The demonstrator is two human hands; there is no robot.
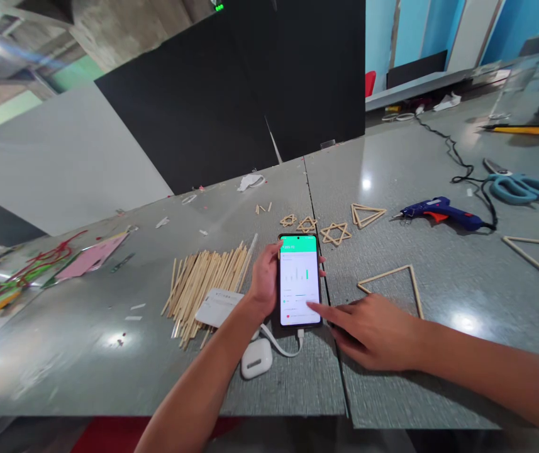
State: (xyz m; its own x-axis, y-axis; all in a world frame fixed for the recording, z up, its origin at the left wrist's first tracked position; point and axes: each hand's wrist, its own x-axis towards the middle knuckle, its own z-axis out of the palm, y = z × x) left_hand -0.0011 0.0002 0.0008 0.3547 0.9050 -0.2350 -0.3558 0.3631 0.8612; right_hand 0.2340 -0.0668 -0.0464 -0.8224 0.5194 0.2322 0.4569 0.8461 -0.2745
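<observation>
Smartphone (299, 280): upright in left hand (263, 281), fingers wrapped round its edges, over grey counter (109, 352); screen lit, green header, small chart, text too small to read. Right hand (373, 331): holds nothing, index finger extended, touching lower screen. White cable (278, 345) at phone's base, its far end hidden by left forearm; white charger (256, 358) beside. Bamboo sticks (205, 282) piled left. Stick stars (336, 233), triangles beyond. Blue glue gun (441, 212), scissors (517, 185) far right.
</observation>
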